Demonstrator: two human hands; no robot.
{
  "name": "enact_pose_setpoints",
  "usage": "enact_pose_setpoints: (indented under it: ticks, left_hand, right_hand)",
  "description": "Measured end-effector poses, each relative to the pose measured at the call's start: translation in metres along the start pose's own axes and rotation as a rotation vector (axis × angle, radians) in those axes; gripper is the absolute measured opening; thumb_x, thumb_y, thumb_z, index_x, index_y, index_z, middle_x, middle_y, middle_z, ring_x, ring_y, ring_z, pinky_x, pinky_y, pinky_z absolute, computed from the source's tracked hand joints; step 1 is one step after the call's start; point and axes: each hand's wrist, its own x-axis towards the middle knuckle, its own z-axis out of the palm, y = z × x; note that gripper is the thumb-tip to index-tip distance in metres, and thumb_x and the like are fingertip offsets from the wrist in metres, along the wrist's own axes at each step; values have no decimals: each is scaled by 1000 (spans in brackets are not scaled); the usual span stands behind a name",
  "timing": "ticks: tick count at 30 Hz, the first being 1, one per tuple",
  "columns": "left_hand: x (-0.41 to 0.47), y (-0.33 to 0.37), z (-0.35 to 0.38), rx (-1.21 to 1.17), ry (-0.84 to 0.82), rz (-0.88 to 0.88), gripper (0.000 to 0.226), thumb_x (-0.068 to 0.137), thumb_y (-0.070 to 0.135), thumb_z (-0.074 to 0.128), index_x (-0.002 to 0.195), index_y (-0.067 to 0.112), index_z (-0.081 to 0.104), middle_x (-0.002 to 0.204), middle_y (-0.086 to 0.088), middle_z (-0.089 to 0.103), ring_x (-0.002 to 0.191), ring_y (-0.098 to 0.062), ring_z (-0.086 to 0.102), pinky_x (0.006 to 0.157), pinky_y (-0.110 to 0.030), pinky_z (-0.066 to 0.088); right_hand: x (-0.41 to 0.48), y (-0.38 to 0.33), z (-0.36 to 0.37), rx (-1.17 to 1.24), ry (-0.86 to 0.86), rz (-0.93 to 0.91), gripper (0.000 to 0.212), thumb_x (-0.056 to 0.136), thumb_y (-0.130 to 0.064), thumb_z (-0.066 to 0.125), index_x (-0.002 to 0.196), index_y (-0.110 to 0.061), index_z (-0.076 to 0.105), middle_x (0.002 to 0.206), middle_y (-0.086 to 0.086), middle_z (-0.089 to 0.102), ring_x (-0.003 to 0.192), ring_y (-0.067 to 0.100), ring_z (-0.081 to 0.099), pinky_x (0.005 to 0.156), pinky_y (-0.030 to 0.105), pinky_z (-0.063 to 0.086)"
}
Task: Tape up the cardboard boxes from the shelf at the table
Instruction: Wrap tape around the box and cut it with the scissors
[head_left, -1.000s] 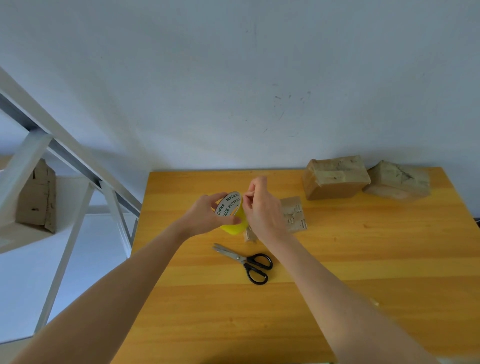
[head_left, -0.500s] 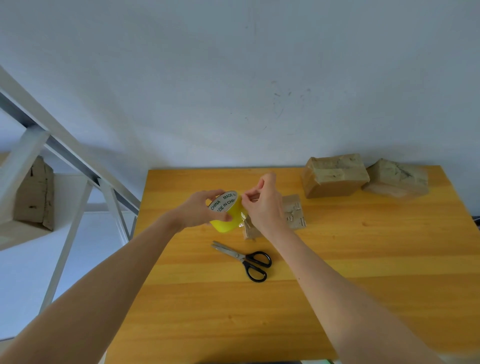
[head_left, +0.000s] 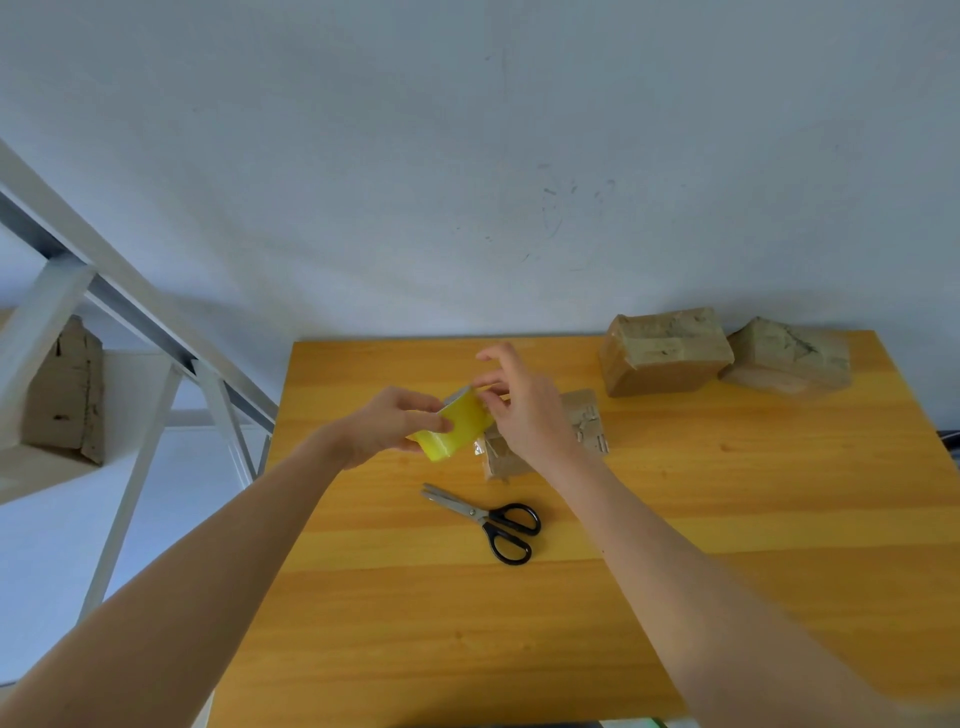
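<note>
The left hand (head_left: 387, 423) is clamped around a yellow roll of tape (head_left: 457, 426), held above the wooden surface (head_left: 675, 519) a little toward the wall from the scissors (head_left: 488, 519). The right hand (head_left: 524, 410) pinches at the roll's upper edge with thumb and forefinger, the other fingers spread loose. Just behind the right hand, partly hidden by it, a small flat cardboard box (head_left: 587, 421) lies on the surface. Two bigger boxes sit at the far right by the wall: one (head_left: 662, 351) upright, the other (head_left: 789, 358) tilted just beside it. Left of the surface, on the white shelf (head_left: 31, 473), stands another piece of cardboard (head_left: 67, 395).
</note>
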Motion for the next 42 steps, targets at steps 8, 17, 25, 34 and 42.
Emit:
enact_pose_setpoints:
  ticks: [8, 17, 25, 34, 42]
  left_hand:
    - [5, -1, 5, -70, 50, 21, 29, 85, 30, 71, 106, 10, 71, 130, 3, 57, 112, -21, 59, 85, -35, 52]
    - [7, 13, 18, 86, 216, 207, 19, 95, 31, 57, 96, 16, 69, 97, -6, 65, 87, -17, 53, 77, -28, 43]
    - [8, 23, 12, 392, 155, 396, 28, 99, 16, 50, 102, 39, 66, 89, -2, 69, 80, -16, 58, 76, -30, 44]
    - [4, 22, 4, 562, 113, 389, 17, 98, 16, 53, 100, 29, 62, 87, -7, 63, 87, -28, 58, 80, -36, 46]
    - [2, 21, -4, 447, 163, 362, 25, 94, 10, 57, 85, 32, 66, 89, -4, 66, 88, -18, 58, 91, -42, 46]
  right_hand:
    - [-5, 3, 3, -125, 56, -135, 25, 92, -6, 64, 114, -3, 52, 92, 6, 73, 77, 22, 70, 62, 30, 56]
    - [-11, -3, 10, -187, 65, 33, 27, 97, -7, 55, 92, -17, 30, 79, 6, 54, 62, 20, 53, 46, 25, 34]
    - [-8, -6, 11, -219, 8, 94, 31, 93, 7, 51, 93, -16, 30, 76, -6, 35, 62, 8, 37, 50, 20, 25]
    - [-9, -8, 16, -172, -67, 67, 28, 95, 5, 49, 95, -16, 31, 78, -2, 41, 64, 11, 41, 53, 21, 33]
    - [-3, -9, 9, 54, -14, 86, 29, 93, -5, 60, 113, -18, 42, 110, -3, 60, 98, 11, 62, 81, 35, 57]
